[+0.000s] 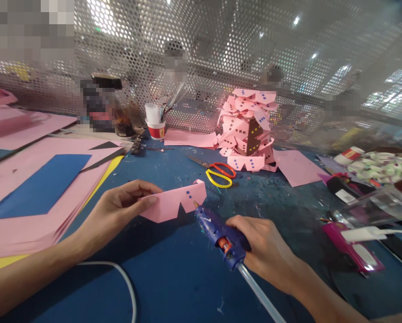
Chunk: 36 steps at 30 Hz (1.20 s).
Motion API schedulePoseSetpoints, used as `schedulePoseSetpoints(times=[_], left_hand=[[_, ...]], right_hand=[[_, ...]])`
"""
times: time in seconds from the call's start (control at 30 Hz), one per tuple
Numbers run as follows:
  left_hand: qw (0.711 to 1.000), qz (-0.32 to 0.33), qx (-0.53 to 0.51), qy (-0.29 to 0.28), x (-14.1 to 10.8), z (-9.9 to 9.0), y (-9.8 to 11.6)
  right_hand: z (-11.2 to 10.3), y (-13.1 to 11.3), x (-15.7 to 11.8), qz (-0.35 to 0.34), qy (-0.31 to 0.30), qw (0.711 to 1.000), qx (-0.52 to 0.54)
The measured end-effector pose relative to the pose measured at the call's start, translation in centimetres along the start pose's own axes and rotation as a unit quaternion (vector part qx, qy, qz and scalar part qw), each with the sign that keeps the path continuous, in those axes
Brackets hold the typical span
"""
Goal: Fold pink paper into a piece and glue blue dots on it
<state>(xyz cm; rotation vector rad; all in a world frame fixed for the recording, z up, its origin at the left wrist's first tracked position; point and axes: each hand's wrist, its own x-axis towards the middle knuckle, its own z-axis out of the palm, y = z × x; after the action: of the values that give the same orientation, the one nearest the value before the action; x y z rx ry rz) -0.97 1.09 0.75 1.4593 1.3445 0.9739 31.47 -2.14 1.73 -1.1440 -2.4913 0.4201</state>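
Observation:
My left hand pinches the left end of a pink paper cutout, which has a notch in its lower edge and a few small blue squares near its right side. In my right hand is a purple hot glue gun, with a clear glue stick coming out of its rear. The gun's tip is right by the blue squares; whether it touches the paper I cannot tell. Scissors with one red and one yellow handle lie beyond the cutout.
A tall heap of similar pink cutouts stands at the back. Pink sheets with a blue piece on top lie left. A paper cup holds tools near the mesh panel. At right are a magenta device and a clear container. A white cable crosses the front.

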Motion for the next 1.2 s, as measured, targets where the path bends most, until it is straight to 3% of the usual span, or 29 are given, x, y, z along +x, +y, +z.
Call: schedulePoseSetpoints(times=[1.2], left_hand=[[1.0,-0.005,-0.001,-0.007,-0.05,-0.03,0.01]], right_hand=[[0.16,0.06,-0.1,0.031,-0.03,0.999,-0.004]])
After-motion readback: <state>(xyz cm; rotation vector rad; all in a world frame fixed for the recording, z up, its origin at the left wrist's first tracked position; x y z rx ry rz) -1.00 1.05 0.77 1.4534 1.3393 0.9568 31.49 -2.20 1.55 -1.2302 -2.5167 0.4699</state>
